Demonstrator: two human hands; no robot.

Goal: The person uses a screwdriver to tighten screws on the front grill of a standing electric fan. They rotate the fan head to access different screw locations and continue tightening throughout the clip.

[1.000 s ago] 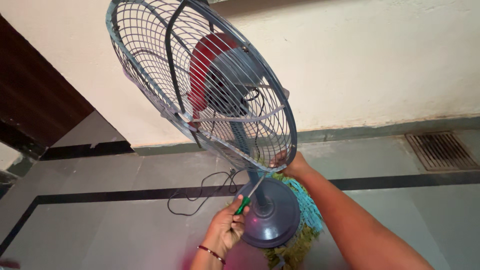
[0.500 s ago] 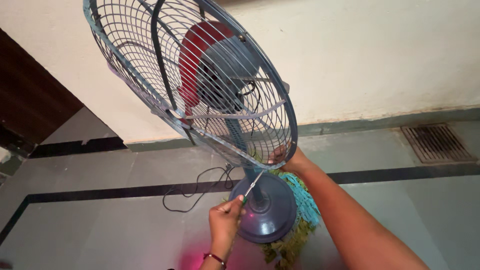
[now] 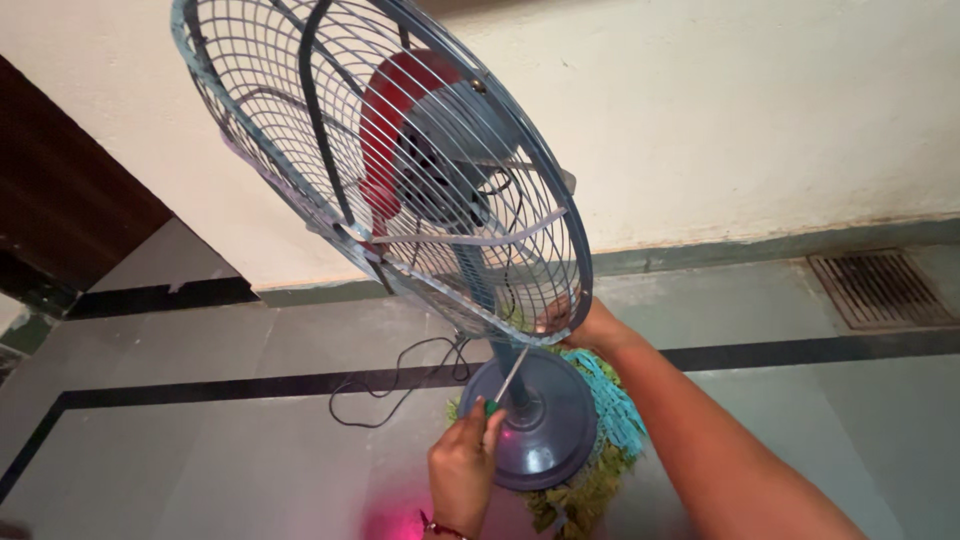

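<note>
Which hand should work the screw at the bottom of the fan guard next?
Left, probably. The left hand already holds the screwdriver, tip up near the fan guard bottom rim. The right hand grips that rim, steadying it.

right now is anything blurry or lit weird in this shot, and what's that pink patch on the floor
Head view: even, soft daylight, no hard shadows; the fan cage looms large and stretched by the wide lens. The left hand holding the screwdriver and the right hand at the cage rim are slightly soft. The pink glow on the floor looks like coloured light; its source is out of frame.
</note>
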